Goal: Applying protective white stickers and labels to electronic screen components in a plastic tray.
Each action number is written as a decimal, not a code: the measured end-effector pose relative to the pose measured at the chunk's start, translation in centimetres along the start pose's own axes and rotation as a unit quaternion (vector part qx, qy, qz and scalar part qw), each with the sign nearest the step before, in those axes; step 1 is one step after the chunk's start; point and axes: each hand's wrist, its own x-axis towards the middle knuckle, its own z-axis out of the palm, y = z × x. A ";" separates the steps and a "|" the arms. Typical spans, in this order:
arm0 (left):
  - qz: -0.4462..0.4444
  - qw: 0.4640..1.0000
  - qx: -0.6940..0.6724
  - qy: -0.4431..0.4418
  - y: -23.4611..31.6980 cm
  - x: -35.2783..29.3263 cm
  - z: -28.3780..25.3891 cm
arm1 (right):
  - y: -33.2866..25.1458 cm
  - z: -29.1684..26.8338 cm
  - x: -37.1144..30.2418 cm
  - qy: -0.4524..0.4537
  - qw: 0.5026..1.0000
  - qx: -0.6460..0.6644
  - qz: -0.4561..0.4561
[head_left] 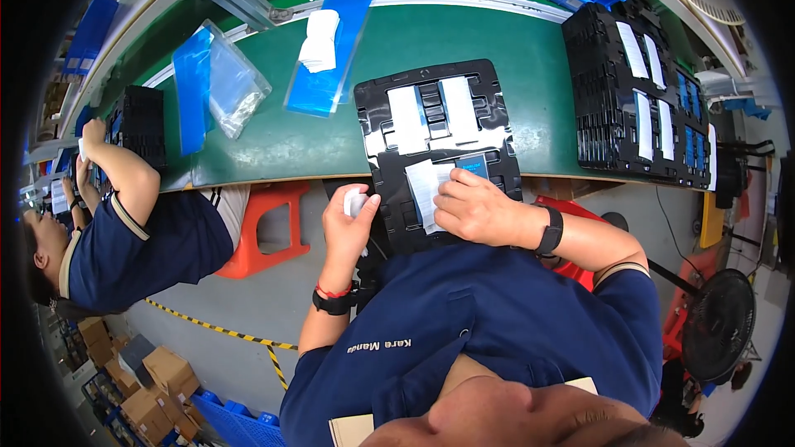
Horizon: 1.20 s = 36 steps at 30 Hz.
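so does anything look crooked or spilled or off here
One small thing: the white slip at the right hand lies slanted on the black tray, while the two farther slips sit roughly in line with its sides. I see nothing spilled or clearly damaged.

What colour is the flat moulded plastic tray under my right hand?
Glossy black flat moulded plastic tray, best seen in the head view.
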 end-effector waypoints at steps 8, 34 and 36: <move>0.499 0.788 0.348 -0.097 3.0 -1.4 2.6 | -0.7 -2.2 -1.2 0.011 0.998 0.042 0.055; 0.480 0.776 0.392 -0.115 2.5 -0.7 3.2 | -0.8 -1.4 -0.8 0.073 0.886 0.174 0.424; 0.477 0.777 0.395 -0.115 2.7 -0.8 3.1 | -0.6 -2.3 -1.8 0.055 0.870 0.160 0.464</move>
